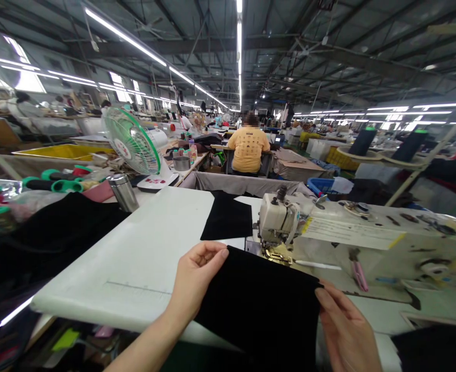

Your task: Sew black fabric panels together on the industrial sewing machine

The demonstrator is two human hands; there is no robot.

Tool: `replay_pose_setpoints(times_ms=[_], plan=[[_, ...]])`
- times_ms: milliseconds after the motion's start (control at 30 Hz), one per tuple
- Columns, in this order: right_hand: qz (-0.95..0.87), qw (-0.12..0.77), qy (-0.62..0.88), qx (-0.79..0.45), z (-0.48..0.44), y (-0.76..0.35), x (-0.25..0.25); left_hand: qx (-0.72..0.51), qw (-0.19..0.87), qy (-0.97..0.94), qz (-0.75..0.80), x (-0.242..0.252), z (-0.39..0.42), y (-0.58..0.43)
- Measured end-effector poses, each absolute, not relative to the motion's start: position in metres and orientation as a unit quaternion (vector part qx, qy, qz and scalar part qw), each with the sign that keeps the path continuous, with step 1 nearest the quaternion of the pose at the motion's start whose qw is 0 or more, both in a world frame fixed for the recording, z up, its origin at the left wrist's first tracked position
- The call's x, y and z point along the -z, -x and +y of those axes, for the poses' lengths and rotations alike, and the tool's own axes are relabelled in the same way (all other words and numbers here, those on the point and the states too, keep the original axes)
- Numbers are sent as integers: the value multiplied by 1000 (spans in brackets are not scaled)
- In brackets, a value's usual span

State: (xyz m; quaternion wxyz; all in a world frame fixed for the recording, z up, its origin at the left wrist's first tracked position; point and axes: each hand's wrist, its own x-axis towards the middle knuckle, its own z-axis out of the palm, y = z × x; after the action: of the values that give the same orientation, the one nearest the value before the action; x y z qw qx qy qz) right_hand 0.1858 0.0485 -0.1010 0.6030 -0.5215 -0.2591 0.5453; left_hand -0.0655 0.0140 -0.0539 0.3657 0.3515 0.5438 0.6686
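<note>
A piece of black fabric hangs between my two hands over the front of the white worktable. My left hand pinches its upper left corner between thumb and fingers. At the upper right corner, my right hand grips the cloth with the thumb in front. Just beyond the fabric's top edge stands a sewing machine, its needle area close to the held edge. Another black fabric piece lies flat on the table, left of the machine head.
A white fan with a green rim and a steel thermos stand at the left. Pink-handled snips and a white pen-like stick rest by the machine. Dark thread cones are at right. A person in yellow sits ahead.
</note>
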Motion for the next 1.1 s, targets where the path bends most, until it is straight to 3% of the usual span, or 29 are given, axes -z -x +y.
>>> replay_pose_setpoints(times_ms=[200,433,933,1033,1100], plan=[[-225,614,516,-553,48,-186,97,-672,348,-357,547,56,16,67],[-405,630,501,-433,48,-186,103,-704,315,-331,544,59,20,68],[-413,647,461,-445,59,-177,100,-684,280,-328,588,69,21,76],[-510,606,452,-411,56,-178,97,-629,250,-404,615,47,26,89],[-602,528,438,-409,45,-177,93,-573,191,-497,623,26,37,97]])
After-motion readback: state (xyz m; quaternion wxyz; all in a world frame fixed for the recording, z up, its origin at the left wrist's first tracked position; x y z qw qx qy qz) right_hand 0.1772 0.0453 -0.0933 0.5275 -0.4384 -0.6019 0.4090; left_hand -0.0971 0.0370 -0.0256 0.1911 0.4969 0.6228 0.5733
